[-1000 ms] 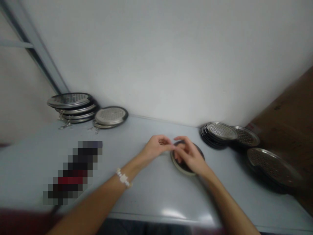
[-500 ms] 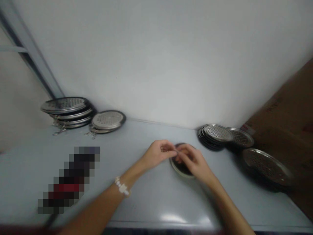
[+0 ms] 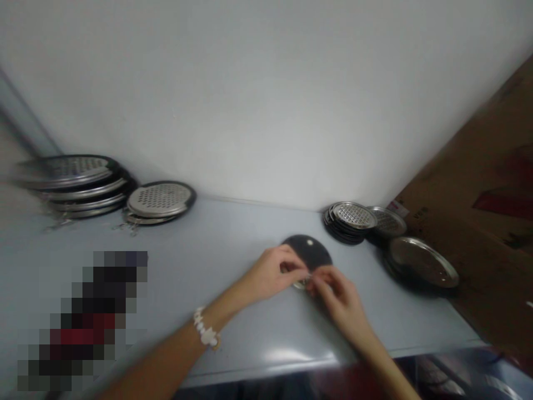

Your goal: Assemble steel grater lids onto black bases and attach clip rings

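Fingers [image 3: 300, 270] of both hands pinched together right on the near rim of a dark round disc [image 3: 307, 251], left hand [image 3: 275, 273] and right hand [image 3: 338, 291] meeting there, disc lying on the counter [image 3: 233, 236] near its back edge!

The person's left hand [image 3: 272, 273] and right hand [image 3: 339, 294] are curling inward, nearly meeting, with the left forearm [image 3: 175, 341] and right forearm [image 3: 383, 364] angling in from either side.
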`<control>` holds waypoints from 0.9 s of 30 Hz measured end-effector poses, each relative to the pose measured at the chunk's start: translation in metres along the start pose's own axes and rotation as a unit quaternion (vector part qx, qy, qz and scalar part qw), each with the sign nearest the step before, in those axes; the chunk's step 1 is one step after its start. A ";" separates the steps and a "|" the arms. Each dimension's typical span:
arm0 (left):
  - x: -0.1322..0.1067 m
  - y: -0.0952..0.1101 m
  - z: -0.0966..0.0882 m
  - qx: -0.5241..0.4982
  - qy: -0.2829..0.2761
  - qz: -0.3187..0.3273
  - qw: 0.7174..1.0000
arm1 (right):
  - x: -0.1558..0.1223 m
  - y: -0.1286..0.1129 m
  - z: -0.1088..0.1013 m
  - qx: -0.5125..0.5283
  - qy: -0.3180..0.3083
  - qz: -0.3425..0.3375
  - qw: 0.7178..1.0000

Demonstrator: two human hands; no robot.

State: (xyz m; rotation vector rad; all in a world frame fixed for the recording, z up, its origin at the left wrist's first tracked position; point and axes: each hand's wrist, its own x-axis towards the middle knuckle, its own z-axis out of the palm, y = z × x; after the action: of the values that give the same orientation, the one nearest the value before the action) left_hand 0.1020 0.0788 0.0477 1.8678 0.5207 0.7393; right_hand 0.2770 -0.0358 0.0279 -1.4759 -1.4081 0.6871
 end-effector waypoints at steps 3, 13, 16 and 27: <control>0.000 -0.002 0.002 -0.048 -0.011 -0.023 0.999 | -0.003 -0.001 0.006 0.017 0.022 -0.005 1.000; -0.002 -0.009 0.014 -0.068 -0.002 0.004 0.998 | -0.007 -0.006 0.014 -0.015 0.039 -0.059 0.997; -0.002 -0.008 0.014 -0.046 -0.006 0.020 0.999 | -0.006 -0.006 0.018 -0.008 0.022 -0.067 0.997; 0.000 -0.011 0.016 0.022 -0.004 0.050 0.998 | -0.004 -0.006 0.011 -0.021 0.027 -0.042 0.999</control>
State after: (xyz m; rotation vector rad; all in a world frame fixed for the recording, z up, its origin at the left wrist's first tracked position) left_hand 0.1126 0.0724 0.0329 1.9491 0.4442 0.7913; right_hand 0.2638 -0.0378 0.0286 -1.4482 -1.4431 0.5651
